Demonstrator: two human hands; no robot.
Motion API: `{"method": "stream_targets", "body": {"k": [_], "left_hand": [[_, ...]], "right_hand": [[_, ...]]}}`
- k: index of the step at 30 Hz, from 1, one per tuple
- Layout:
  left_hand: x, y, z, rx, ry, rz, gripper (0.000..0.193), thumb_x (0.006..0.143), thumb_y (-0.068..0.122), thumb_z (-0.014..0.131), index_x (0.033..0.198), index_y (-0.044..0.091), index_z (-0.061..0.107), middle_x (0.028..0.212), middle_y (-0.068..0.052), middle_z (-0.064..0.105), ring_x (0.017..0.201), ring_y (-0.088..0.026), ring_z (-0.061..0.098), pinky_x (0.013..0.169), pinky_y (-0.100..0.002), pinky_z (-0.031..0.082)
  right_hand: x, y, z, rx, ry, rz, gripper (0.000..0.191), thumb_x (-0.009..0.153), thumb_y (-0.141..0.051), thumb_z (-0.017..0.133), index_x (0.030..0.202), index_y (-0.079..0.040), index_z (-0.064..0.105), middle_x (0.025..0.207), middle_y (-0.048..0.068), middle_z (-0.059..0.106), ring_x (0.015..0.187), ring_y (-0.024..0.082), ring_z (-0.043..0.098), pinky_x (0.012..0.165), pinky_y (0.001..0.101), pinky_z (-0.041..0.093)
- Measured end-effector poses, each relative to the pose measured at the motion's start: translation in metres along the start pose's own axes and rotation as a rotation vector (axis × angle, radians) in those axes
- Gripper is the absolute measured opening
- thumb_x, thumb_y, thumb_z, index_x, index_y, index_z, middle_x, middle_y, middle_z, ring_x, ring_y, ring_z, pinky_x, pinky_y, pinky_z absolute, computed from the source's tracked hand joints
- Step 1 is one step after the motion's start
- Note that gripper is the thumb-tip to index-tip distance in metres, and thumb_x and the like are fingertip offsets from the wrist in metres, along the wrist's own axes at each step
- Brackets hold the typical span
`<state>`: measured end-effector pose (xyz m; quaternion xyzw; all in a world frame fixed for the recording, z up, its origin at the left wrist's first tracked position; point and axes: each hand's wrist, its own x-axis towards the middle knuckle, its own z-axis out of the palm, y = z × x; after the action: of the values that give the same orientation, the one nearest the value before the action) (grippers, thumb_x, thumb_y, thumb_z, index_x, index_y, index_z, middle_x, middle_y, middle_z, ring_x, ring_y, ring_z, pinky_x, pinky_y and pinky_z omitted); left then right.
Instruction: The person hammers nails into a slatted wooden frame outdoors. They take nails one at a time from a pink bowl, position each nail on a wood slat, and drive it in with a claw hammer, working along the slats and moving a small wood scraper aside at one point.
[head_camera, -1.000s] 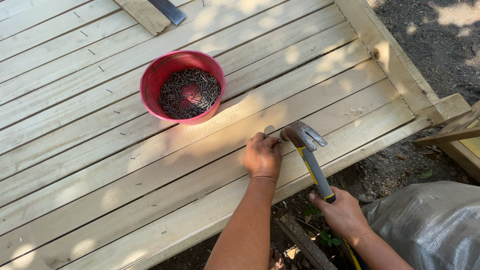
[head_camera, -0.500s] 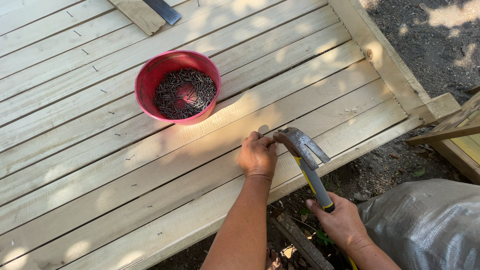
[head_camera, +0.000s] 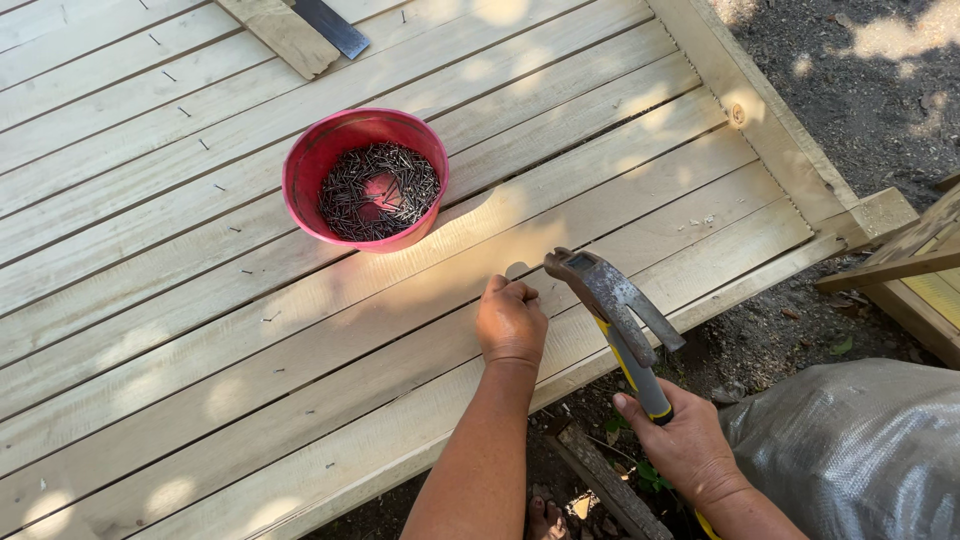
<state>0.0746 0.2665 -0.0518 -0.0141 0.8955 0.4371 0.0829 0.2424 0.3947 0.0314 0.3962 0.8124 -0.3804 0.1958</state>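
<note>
A: Boards (head_camera: 250, 330) first, pale planks laid side by side across most of the view, with narrow gaps between them. Why is the person at the near right edge?

B: Because that edge is where both hands can reach; the dirt (head_camera: 880, 90) and a grey sack (head_camera: 850, 450) lie just beyond it.

A: And the red bowl (head_camera: 365, 180)?

B: It sits on the planks, far and left of the hands, full of dark nails (head_camera: 378, 190). Near enough to reach, clear of the swing, I'd judge.

A: The hammer (head_camera: 615, 300)?

B: The right hand (head_camera: 685, 445) is wrapped closed around the low end of the yellow and black handle, likely for leverage. The metal head hangs just right of the other fist, above the plank.

A: That left hand (head_camera: 512, 322)?

B: Curled down on the board, fingertips pinched together at its far side. It seems to steady a nail upright there, but the nail itself is too small to make out.
</note>
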Motion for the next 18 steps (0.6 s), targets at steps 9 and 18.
{"method": "stream_targets", "body": {"k": [9,18], "left_hand": [[0.006,0.002,-0.001,-0.01,-0.063,-0.016,0.01,0.077,0.002,0.068,0.08,0.007,0.076,0.102,-0.008,0.067,0.092,-0.03,0.067,0.082,-0.038,0.056],[0.009,0.002,-0.003,0.031,-0.122,-0.037,0.011,0.079,0.003,0.069,0.082,0.009,0.077,0.105,-0.007,0.067,0.094,-0.029,0.068,0.084,-0.037,0.056]], "right_hand": [[0.005,0.012,0.009,-0.008,-0.06,0.063,0.046,0.086,-0.05,0.073,0.103,-0.008,0.078,0.072,0.01,0.074,0.072,0.02,0.067,0.08,0.0385,0.058],[0.024,0.016,0.011,-0.102,-0.078,0.141,0.045,0.09,-0.049,0.071,0.104,-0.007,0.078,0.066,0.008,0.068,0.065,0.018,0.065,0.074,0.0358,0.056]]}}
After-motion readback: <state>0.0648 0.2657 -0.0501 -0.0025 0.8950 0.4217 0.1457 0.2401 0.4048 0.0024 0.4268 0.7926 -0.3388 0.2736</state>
